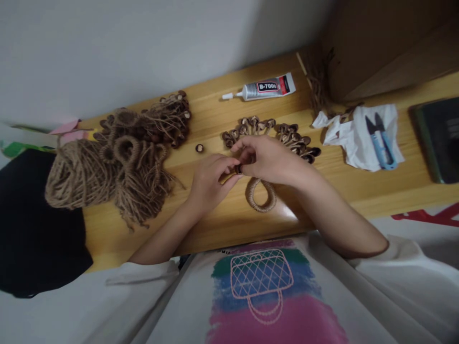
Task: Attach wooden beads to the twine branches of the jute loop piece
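Over the middle of the wooden table, my left hand [211, 181] and my right hand [267, 158] meet at the fingertips. Between them is a small dark brown piece [238, 168], pinched by both; its shape is mostly hidden. A ring wrapped in tan cord [262, 195] lies on the table just below my right hand. Behind the hands, several brown caps on cord stems [255, 125] are spread in an arc, partly covered by my right hand. One loose brown cap with a pale centre [199, 148] sits to the left, apart from the rest.
Bundled twine [81, 174] and corded caps [172, 119] are heaped at left, beside a black object [39, 229]. A glue tube [267, 88] lies at the back. Blue-handled snips [381, 143] rest on white plastic at right, near a dark device [437, 138] and a cardboard box [387, 43].
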`<state>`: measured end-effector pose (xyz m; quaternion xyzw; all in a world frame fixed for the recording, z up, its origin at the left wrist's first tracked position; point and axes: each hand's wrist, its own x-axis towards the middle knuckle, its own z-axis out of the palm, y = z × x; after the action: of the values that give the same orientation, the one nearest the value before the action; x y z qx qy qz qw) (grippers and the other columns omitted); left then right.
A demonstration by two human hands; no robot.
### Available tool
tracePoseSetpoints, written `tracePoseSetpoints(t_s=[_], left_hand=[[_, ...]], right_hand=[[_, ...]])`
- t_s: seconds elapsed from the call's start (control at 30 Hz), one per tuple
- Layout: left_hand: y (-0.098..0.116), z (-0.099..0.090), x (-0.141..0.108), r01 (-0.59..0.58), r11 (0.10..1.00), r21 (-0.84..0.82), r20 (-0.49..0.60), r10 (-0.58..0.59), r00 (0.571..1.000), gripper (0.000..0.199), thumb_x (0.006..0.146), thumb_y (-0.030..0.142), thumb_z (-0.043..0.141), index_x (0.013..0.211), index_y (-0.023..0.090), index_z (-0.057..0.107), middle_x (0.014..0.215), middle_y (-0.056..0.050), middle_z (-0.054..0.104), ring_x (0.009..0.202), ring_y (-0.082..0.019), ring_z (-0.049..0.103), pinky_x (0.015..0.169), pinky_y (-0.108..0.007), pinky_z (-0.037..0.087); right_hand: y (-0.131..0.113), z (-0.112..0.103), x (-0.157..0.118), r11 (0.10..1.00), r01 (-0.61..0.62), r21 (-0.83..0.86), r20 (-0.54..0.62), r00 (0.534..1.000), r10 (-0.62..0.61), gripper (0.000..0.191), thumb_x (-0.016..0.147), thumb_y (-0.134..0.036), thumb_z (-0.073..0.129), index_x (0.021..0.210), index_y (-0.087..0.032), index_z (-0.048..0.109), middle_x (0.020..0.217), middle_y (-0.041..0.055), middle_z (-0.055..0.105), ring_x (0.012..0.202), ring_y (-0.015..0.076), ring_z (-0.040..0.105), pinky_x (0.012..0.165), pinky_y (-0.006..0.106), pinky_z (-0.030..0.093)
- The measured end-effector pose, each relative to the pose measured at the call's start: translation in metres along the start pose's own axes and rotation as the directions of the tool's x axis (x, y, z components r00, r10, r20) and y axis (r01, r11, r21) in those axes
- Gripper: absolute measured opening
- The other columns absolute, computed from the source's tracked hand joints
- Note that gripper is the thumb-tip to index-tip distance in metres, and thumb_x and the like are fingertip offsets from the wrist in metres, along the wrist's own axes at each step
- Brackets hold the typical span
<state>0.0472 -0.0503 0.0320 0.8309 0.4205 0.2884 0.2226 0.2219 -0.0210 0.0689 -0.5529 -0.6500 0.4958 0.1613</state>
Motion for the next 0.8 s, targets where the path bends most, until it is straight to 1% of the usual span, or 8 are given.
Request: tracePoseSetpoints(t_s=[0.13, 0.23, 0.37, 0.5, 0.57, 0.67, 0.73, 0.8], left_hand=[[0.001, 0.0, 0.0, -0.008, 1.0, 0.002, 0.0, 0.008, 1.0, 0.014, 0.088, 0.029, 0.064, 0.098, 0.02, 0.062, 0.081, -0.001, 0.068, 0.075, -0.016, 0.063, 0.071, -0.03, 0.051], [0.001, 0.0, -0.001, -0.005, 1.0, -0.009, 0.001, 0.005, 1.0, 0.014, 0.088, 0.028, 0.065, 0.098, 0.019, 0.062, 0.08, -0.002, 0.067, 0.075, -0.016, 0.062, 0.071, -0.03, 0.05], [-0.002, 0.0, -0.001, 0.024, 0.999, -0.044, 0.0, -0.024, 1.0, 0.012, 0.086, 0.023, 0.066, 0.097, 0.018, 0.063, 0.078, -0.001, 0.066, 0.072, -0.015, 0.061, 0.07, -0.028, 0.048], [-0.009, -0.002, -0.002, 0.059, 0.996, -0.063, -0.041, -0.062, 0.997, 0.014, 0.084, 0.019, 0.068, 0.096, 0.017, 0.063, 0.078, -0.001, 0.065, 0.071, -0.014, 0.06, 0.068, -0.026, 0.047], [-0.014, -0.003, -0.002, 0.07, 0.996, -0.047, -0.054, -0.073, 0.996, 0.014, 0.083, 0.018, 0.069, 0.096, 0.016, 0.063, 0.08, -0.001, 0.066, 0.072, -0.014, 0.059, 0.068, -0.026, 0.046], [-0.022, -0.005, -0.001, 0.108, 0.994, -0.012, -0.054, -0.109, 0.993, 0.015, 0.081, 0.017, 0.07, 0.095, 0.017, 0.064, 0.08, -0.001, 0.065, 0.073, -0.014, 0.059, 0.068, -0.025, 0.046], [-0.026, -0.006, 0.0, 0.14, 0.99, 0.011, -0.058, -0.139, 0.989, 0.016, 0.08, 0.015, 0.071, 0.094, 0.016, 0.064, 0.081, -0.001, 0.065, 0.072, -0.014, 0.058, 0.068, -0.026, 0.047], [-0.027, -0.005, 0.0, 0.17, 0.985, 0.031, -0.06, -0.168, 0.984, 0.017, 0.079, 0.013, 0.071, 0.094, 0.015, 0.064, 0.084, -0.003, 0.065, 0.074, -0.015, 0.058, 0.069, -0.027, 0.048]], right_hand=[[0.001, 0.0, 0.0, 1.0, -0.002, 0.019, -0.01, 1.0, 0.003, 0.035, 0.061, -0.004, 0.072, 0.091, -0.018, 0.064, 0.073, -0.0016, 0.065, 0.07, 0.0152, 0.06, 0.063, 0.026, 0.041], [0.004, -0.002, -0.001, 0.997, 0.0, 0.074, 0.026, 1.0, -0.002, 0.034, 0.062, -0.004, 0.072, 0.093, -0.018, 0.065, 0.076, -0.0005, 0.066, 0.07, 0.0156, 0.061, 0.063, 0.026, 0.043], [0.007, -0.01, -0.009, 0.989, 0.063, 0.137, 0.052, 0.996, -0.071, 0.034, 0.065, -0.007, 0.07, 0.097, -0.018, 0.066, 0.081, -0.0007, 0.067, 0.072, 0.0141, 0.061, 0.063, 0.024, 0.043], [0.011, -0.023, -0.023, 0.993, 0.074, 0.091, -0.027, 0.997, -0.072, 0.039, 0.067, -0.015, 0.072, 0.105, -0.018, 0.066, 0.068, -0.0047, 0.057, 0.057, 0.01, 0.05, 0.053, 0.023, 0.036], [0.015, -0.028, -0.029, 0.986, 0.106, 0.126, -0.07, 0.993, -0.097, 0.036, 0.07, -0.019, 0.071, 0.105, -0.018, 0.065, 0.074, -0.003, 0.06, 0.058, 0.0096, 0.049, 0.053, 0.023, 0.037], [0.023, -0.03, -0.034, 0.974, 0.147, 0.174, -0.162, 0.98, -0.119, 0.033, 0.071, -0.026, 0.072, 0.102, -0.018, 0.065, 0.095, 0.0024, 0.066, 0.061, 0.0095, 0.05, 0.058, 0.026, 0.042], [0.028, -0.029, -0.036, 0.972, 0.134, 0.194, -0.184, 0.978, -0.098, 0.031, 0.073, -0.029, 0.071, 0.102, -0.018, 0.066, 0.094, 0.0031, 0.067, 0.061, 0.0098, 0.05, 0.058, 0.026, 0.042], [0.031, -0.026, -0.036, 0.966, 0.134, 0.22, -0.198, 0.976, -0.091, 0.028, 0.075, -0.031, 0.07, 0.1, -0.018, 0.067, 0.092, 0.0037, 0.068, 0.065, 0.0118, 0.054, 0.062, 0.027, 0.044]])
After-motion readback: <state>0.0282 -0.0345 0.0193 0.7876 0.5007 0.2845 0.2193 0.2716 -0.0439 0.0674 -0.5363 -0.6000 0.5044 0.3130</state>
